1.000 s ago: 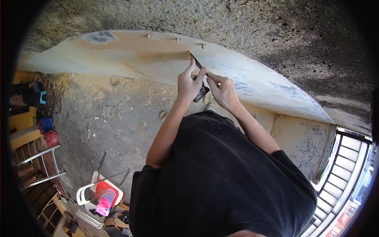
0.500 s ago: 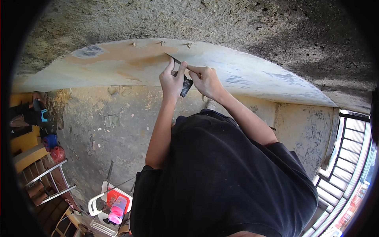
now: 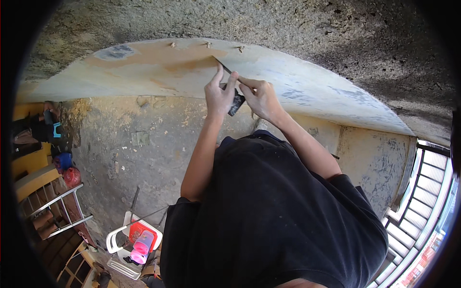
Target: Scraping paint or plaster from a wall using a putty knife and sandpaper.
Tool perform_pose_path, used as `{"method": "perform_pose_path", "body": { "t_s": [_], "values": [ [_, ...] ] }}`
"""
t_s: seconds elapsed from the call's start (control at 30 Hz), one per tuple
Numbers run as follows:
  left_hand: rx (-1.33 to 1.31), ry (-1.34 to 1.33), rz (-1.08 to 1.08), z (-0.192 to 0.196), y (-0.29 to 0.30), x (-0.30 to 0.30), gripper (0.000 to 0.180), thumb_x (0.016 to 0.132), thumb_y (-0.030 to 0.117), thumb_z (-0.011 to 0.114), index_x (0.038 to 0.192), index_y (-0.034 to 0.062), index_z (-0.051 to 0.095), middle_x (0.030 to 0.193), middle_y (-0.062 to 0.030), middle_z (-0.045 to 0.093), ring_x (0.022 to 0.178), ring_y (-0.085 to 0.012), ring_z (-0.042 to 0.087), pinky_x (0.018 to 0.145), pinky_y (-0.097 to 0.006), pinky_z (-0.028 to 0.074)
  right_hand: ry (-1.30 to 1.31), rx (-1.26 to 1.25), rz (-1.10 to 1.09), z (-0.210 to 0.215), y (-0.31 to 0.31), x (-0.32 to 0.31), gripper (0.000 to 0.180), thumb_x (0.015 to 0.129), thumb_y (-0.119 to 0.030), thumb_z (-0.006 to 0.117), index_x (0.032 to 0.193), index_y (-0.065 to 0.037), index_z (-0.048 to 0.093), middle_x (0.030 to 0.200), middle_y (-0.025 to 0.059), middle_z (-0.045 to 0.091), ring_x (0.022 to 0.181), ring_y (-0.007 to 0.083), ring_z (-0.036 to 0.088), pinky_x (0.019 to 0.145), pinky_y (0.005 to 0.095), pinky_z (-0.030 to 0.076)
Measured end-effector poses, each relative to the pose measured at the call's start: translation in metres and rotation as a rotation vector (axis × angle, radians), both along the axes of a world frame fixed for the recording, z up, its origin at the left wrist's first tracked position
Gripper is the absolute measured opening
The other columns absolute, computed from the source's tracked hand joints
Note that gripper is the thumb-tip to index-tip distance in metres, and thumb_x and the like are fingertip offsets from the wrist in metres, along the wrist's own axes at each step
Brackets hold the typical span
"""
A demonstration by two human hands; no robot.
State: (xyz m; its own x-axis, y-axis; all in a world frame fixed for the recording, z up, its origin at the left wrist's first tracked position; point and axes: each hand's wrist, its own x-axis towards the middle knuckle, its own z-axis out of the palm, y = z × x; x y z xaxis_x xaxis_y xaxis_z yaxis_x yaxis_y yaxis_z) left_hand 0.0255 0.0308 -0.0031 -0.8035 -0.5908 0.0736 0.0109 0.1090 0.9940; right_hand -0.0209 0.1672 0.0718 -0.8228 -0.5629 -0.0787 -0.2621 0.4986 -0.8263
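Observation:
Both my hands are raised in front of a whitish plastered surface (image 3: 269, 67) with a tan patch (image 3: 158, 53). My right hand (image 3: 261, 98) is closed round the end of a thin, dark, blade-like tool (image 3: 224, 66), seen nearly edge-on. The tool's far tip is at or very near the tan patch. Beside it, my left hand (image 3: 221, 96) grips a flat black piece (image 3: 236, 102) with pale smears, partly hidden by the fingers. The left fingers are close to the tool's blade; whether they touch it I cannot tell. Pale dust covers both hands.
Three small pegs (image 3: 208, 45) stick out above the tool tip. Rough dark masonry (image 3: 288, 24) borders the plaster. Lower left, a white plastic chair (image 3: 114, 240) holds a red item and pink containers (image 3: 143, 244); a metal ladder (image 3: 67, 211) stands beyond. A barred opening (image 3: 420, 192) is at right.
My hands, the tool and the black piece appear slightly farther right and higher in view, while the whole scene has shifted a little too. Both grips look the same.

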Motion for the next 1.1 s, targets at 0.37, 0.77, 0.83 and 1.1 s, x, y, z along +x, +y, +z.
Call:
{"method": "perform_pose_path", "body": {
  "t_s": [0.37,0.77,0.83,1.1],
  "values": [
    [0.02,0.041,0.01,0.0,-0.007,-0.001,0.071,0.096,0.038,0.073,0.145,-0.0089,0.05,0.061,-0.0076,0.058,0.053,-0.0069,0.052,0.05,-0.03,0.044,0.071,-0.061,0.011,-0.005,-0.005,0.0,0.033,0.094,-0.011,0.061,0.123,0.0,0.071,0.064,0.0263,0.057,0.051,0.0265,0.059,0.057,0.0394,0.049],
    [-0.037,0.127,0.033,-0.005,-0.018,0.004,0.065,0.098,0.032,0.073,0.147,-0.0051,0.051,0.089,-0.0093,0.074,0.072,-0.0041,0.056,0.063,-0.028,0.05,0.078,-0.011,0.057,0.01,-0.02,0.01,0.032,0.093,-0.007,0.055,0.118,0.001,0.072,0.078,0.034,0.062,0.074,0.0481,0.068,0.066,0.0489,0.053],
    [-0.029,0.067,0.008,0.004,-0.014,0.001,0.065,0.098,0.032,0.072,0.147,-0.0049,0.05,0.09,-0.0094,0.074,0.072,-0.0043,0.056,0.062,-0.027,0.051,0.061,0.018,0.018,0.012,-0.019,0.007,0.032,0.092,-0.007,0.055,0.118,0.002,0.072,0.079,0.0347,0.062,0.074,0.0481,0.068,0.066,0.0489,0.053],
    [-0.035,0.138,0.024,-0.012,-0.013,-0.001,0.062,0.099,0.031,0.072,0.145,-0.0059,0.053,0.093,-0.012,0.075,0.073,-0.0044,0.059,0.062,-0.026,0.051,0.152,0.001,0.065,0.001,-0.017,0.009,0.034,0.095,-0.012,0.058,0.124,0.0,0.07,0.067,0.0296,0.059,0.054,0.0247,0.064,0.058,0.0391,0.049]
  ]
}}
